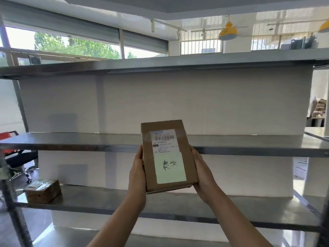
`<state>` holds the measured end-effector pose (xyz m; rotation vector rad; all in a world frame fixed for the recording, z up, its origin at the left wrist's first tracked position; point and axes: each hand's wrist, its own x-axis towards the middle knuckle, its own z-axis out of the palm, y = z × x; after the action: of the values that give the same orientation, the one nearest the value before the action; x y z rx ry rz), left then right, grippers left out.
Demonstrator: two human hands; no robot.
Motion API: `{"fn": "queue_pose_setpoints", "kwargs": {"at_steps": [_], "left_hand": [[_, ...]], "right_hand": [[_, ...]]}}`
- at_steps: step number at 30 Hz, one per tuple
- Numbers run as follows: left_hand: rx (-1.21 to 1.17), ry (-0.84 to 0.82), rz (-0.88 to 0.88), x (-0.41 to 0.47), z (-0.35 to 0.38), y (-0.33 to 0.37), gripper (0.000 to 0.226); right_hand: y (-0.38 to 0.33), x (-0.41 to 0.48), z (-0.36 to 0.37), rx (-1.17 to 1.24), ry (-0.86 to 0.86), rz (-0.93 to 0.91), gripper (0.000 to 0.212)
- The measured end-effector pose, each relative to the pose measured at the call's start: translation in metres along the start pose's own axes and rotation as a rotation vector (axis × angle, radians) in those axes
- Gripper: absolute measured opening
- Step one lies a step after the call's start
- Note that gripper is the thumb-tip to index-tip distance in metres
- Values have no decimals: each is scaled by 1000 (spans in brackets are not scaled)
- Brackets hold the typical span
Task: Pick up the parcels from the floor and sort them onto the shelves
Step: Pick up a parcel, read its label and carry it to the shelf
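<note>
A flat brown cardboard parcel (167, 154) is held up in front of the metal shelf unit, its face towards me. It carries a barcode label and a pale green slip with handwritten characters. My left hand (138, 175) grips its left edge and my right hand (202, 171) grips its right edge. The parcel hangs in the air level with the middle shelf (71, 141). A second small brown parcel (43, 190) with clear tape lies at the left end of the lower shelf (106, 202).
The top shelf (178, 62) spans the view above. White panels back the shelves. A steel upright (12, 202) stands at the left, with an office chair (19, 155) behind it. Cardboard boxes (318, 109) sit far right.
</note>
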<state>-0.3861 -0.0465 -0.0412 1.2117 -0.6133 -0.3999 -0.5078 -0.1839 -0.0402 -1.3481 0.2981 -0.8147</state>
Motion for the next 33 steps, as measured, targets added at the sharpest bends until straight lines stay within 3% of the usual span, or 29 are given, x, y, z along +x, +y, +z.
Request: {"fn": "queue_pose_setpoints", "kwargs": {"at_steps": [5, 10, 17, 22, 33], "left_hand": [[33, -30, 17, 7, 26, 5, 44], [38, -34, 39, 4, 40, -4, 41], [-7, 72, 53, -5, 35, -13, 42], [36, 91, 63, -21, 18, -13, 45], [-27, 342, 97, -30, -86, 16, 41]], "right_hand": [[-7, 5, -20, 66, 13, 0, 36], [-13, 10, -47, -27, -44, -20, 32], [-4, 8, -60, -24, -128, -81, 33], [12, 10, -34, -101, -132, -68, 32], [34, 17, 87, -11, -402, 64, 39]]}}
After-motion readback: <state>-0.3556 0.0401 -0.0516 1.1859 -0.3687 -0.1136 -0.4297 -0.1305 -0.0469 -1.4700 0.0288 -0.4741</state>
